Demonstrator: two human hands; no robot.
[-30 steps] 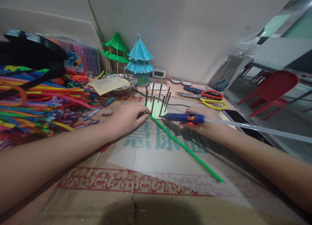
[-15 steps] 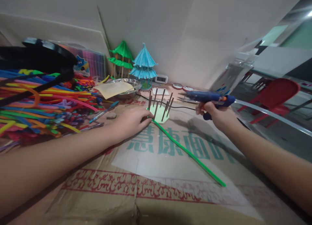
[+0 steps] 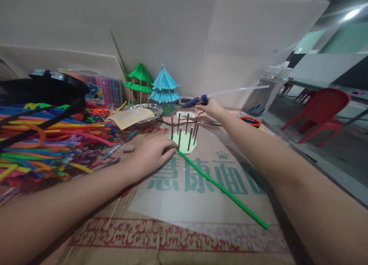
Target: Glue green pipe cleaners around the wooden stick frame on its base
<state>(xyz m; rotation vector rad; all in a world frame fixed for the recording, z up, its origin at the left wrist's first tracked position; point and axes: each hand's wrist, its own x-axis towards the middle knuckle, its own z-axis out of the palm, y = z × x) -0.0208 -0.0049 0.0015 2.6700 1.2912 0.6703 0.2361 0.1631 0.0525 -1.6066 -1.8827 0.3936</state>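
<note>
My left hand (image 3: 155, 154) is closed on one end of a green pipe cleaner (image 3: 221, 187), pressing it at the near left edge of a pale green base (image 3: 184, 143). Several thin brown sticks (image 3: 189, 138) stand upright on that base. The pipe cleaner's free length runs toward the lower right over the covered table. Farther back, my right hand (image 3: 212, 107) grips a blue hot glue gun (image 3: 196, 101), its nozzle pointing left near a small white card (image 3: 185, 115). A clear glue stick (image 3: 235, 90) juts from the gun's rear.
Behind stand a green model pavilion (image 3: 140, 81) and a blue one (image 3: 163, 87), beside a metal bowl (image 3: 156, 111) with yellowish paper (image 3: 132, 118) on it. Piled pipe cleaners (image 3: 51, 142) fill the left. A clear plastic container (image 3: 260, 94) and a red chair (image 3: 322, 112) are right.
My right hand has carried the glue gun left and back toward the wall, away from the right side. My left hand stays at the base with the pipe cleaner. The camera view has tilted up slightly.
</note>
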